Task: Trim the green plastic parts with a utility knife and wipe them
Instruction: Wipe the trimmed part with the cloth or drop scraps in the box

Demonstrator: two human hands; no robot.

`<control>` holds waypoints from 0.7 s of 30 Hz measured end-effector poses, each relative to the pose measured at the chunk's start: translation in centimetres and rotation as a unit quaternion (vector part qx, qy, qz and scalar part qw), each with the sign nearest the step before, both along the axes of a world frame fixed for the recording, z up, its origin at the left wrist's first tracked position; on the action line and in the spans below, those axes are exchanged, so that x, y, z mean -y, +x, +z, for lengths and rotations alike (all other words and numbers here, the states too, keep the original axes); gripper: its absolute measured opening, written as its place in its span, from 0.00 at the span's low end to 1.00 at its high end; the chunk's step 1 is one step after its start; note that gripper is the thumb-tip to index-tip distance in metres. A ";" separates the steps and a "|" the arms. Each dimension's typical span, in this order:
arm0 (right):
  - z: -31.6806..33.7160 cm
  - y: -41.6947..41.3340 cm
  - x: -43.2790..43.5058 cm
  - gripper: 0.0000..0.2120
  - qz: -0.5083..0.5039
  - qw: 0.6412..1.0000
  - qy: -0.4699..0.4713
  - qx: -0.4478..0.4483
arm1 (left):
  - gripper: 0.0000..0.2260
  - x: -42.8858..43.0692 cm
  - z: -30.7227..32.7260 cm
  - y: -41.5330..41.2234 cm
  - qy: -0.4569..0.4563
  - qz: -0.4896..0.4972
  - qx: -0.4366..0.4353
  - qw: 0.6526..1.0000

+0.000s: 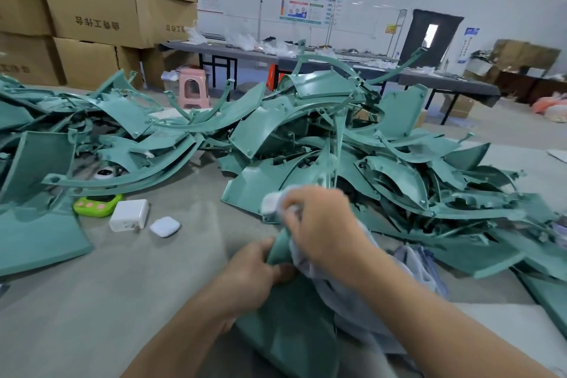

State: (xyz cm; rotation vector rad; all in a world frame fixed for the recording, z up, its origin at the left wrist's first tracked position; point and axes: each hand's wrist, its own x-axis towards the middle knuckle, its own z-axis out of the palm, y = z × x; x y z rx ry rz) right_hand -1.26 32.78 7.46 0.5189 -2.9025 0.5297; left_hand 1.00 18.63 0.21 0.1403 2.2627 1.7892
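A curved green plastic part [288,325] stands tilted in front of me, its narrow end pointing up. My left hand [248,270] grips its left edge near the top. My right hand [322,224] clutches a pale grey-white cloth [346,294] and presses it against the upper end of the part; the cloth hangs down over the part's right side. No utility knife is visible. A large heap of green plastic parts [352,144] lies behind my hands.
More green parts [76,138] are piled at the left on the grey table [138,285]. A green timer [96,204], a white charger [129,215] and a small white case [165,226] lie left of my hands. Cardboard boxes [92,12] and a pink stool [194,87] stand beyond.
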 end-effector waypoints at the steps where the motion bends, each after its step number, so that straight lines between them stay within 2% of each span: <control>1: -0.7 1.4 0.5 0.04 0.061 0.996 -0.025 0.063 | 0.12 0.0 0.0 -0.1 0.017 0.006 -0.004 1.000; 2: -1.5 2.3 0.7 0.05 0.097 0.992 -0.031 0.074 | 0.13 0.0 0.0 -0.2 0.026 0.011 -0.007 1.000; 3: -2.0 2.4 0.6 0.05 0.088 0.996 -0.005 0.029 | 0.14 -0.1 0.0 -0.2 0.024 0.014 -0.006 1.000; 5: -1.8 1.0 -0.6 0.04 0.010 0.995 0.040 -0.093 | 0.11 -0.2 0.2 -0.1 0.022 0.006 0.011 1.000; 7: -0.8 -0.8 -2.1 0.04 -0.065 0.987 0.024 -0.144 | 0.09 0.0 0.3 0.1 0.040 -0.008 0.036 0.998; 9: 0.3 -2.2 -4.6 0.05 -0.180 0.968 -0.044 -0.169 | 0.07 0.5 0.5 0.1 0.047 0.009 0.047 0.998; 11: 0.3 -2.5 -7.4 0.07 -0.245 0.948 -0.105 -0.174 | 0.06 1.5 0.8 -0.2 0.062 0.047 0.059 0.995; 13: -0.3 -1.3 -8.3 0.07 -0.260 0.954 -0.019 -0.145 | 0.06 2.4 0.9 -0.6 0.105 0.079 0.086 0.988; 14: -0.6 -0.7 -8.3 0.10 -0.248 0.959 0.019 -0.134 | 0.07 2.7 0.9 -0.9 0.118 0.095 0.093 0.984; 15: -0.9 0.3 -8.1 0.16 -0.220 0.967 0.007 -0.130 | 0.08 2.8 0.9 -1.0 0.122 0.112 0.094 0.982; 17: -0.7 3.0 -6.3 0.23 -0.133 0.976 -0.131 -0.109 | 0.08 2.8 0.7 -1.2 0.123 0.146 0.075 0.979; 19: -1.0 5.5 -3.8 0.27 -0.075 0.952 -0.295 -0.037 | 0.09 2.6 0.8 -1.1 0.140 0.172 0.063 0.973; 21: -1.7 7.1 -1.7 0.33 -0.076 0.917 -0.385 0.076 | 0.09 2.1 1.2 -0.7 0.171 0.181 0.053 0.967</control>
